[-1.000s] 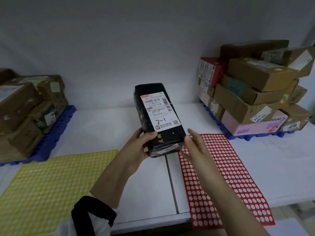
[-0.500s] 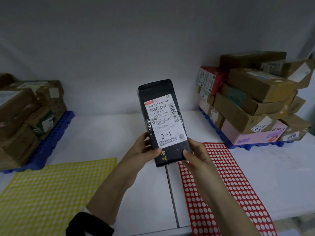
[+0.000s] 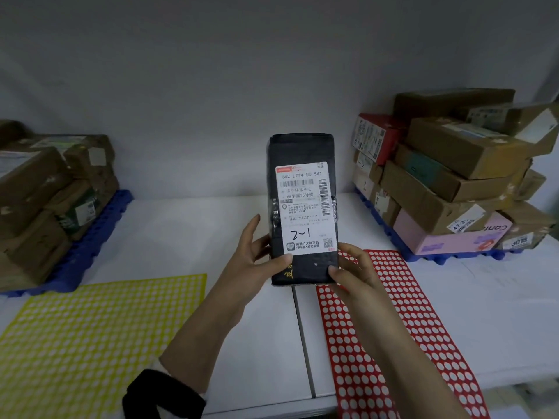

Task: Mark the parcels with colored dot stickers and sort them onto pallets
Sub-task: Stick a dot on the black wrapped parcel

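- The black parcel [image 3: 302, 152] is held in the air at the middle of the view, above the white table [image 3: 187, 237] and over the seam [image 3: 303, 334] between its two tops.
- Its long axis runs from 6 o'clock to 12 o'clock. It stands nearly upright, with the top end toward the wall.
- Its white shipping label [image 3: 305, 204] faces the camera and reads right way up. Barcodes sit at the 12 o'clock end and a handwritten "2-1" near the 6 o'clock end.
- The left hand [image 3: 257, 264] grips the parcel's lower left edge. The thumb lies across the front face and the fingers [image 3: 252, 234] reach loosely spread up behind that edge.
- The right hand [image 3: 355, 269] grips the lower right corner. The thumb presses the front face and the other fingers curl together round the side; their tips cannot be seen.
- A yellow dot-sticker sheet [image 3: 90, 343] lies flat at 8 o'clock of the parcel.
- A red dot-sticker sheet [image 3: 417, 328] lies flat at 5 o'clock, partly under the right forearm.
- At 9 o'clock a blue pallet [image 3: 99, 237] bears a heap of brown cartons [image 3: 36, 189].
- At 3 o'clock a second blue pallet [image 3: 379, 228] bears stacked brown cartons [image 3: 459, 146], a red box [image 3: 376, 137] and a pink box [image 3: 444, 240].
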